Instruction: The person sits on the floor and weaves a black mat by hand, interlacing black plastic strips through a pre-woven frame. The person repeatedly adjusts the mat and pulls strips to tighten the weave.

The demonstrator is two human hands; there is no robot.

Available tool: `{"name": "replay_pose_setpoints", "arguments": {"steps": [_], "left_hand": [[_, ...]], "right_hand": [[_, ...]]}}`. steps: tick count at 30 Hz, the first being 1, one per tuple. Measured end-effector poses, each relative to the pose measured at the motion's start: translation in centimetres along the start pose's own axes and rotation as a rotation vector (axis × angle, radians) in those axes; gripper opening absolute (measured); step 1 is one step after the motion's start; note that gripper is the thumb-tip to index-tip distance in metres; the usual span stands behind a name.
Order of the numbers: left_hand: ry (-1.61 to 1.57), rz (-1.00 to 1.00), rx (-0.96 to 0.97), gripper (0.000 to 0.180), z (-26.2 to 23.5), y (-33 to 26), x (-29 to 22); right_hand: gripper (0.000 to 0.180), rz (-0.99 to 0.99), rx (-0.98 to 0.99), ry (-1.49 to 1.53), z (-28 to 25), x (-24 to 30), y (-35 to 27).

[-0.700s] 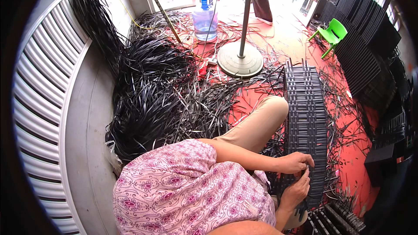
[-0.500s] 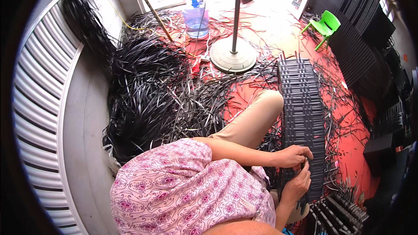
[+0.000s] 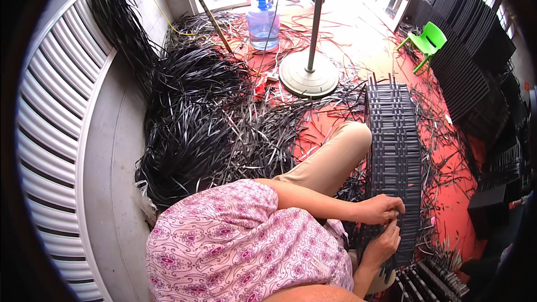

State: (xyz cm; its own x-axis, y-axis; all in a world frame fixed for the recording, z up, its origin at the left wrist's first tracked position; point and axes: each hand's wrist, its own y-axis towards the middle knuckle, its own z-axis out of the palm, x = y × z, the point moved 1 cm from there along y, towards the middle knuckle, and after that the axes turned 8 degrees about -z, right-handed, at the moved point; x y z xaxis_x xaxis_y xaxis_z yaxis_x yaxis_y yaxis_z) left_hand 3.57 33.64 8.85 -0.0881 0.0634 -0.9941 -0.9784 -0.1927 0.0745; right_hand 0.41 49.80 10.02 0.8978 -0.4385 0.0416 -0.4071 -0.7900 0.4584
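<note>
A long black woven panel (image 3: 393, 151) of flat plastic strips stretches away from me beside my bent knee, with loose strip ends poking out at its far end. Over its near part my left hand (image 3: 381, 209) is closed, thumb and fingers pinched together. Just below it, my right hand (image 3: 381, 246) is also closed, its fingertips almost meeting the left ones at the panel's surface. Whatever thin piece lies between the fingertips is hidden by the fingers. The panel's nearest end is partly covered by my right hand and forearm.
Heaps of loose black strips (image 3: 190, 128) cover the floor on the left. Ahead stand a fan's round base (image 3: 309, 81) and a blue water jug (image 3: 263, 25). A green chair (image 3: 426, 43) and stacked black woven panels (image 3: 461, 72) are on the right.
The view has shifted slightly, so the scene sits a little further right. Both hands stay pinched together over the same part of the panel, with a small shift of the fingers.
</note>
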Motion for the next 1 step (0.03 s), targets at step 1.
{"name": "replay_pose_setpoints", "arguments": {"steps": [1], "left_hand": [[-0.006,0.003,0.0,0.032,0.11,0.1,0.28]], "right_hand": [[0.036,0.006,0.002,-0.004,-0.09,-0.05,-0.14]]}}
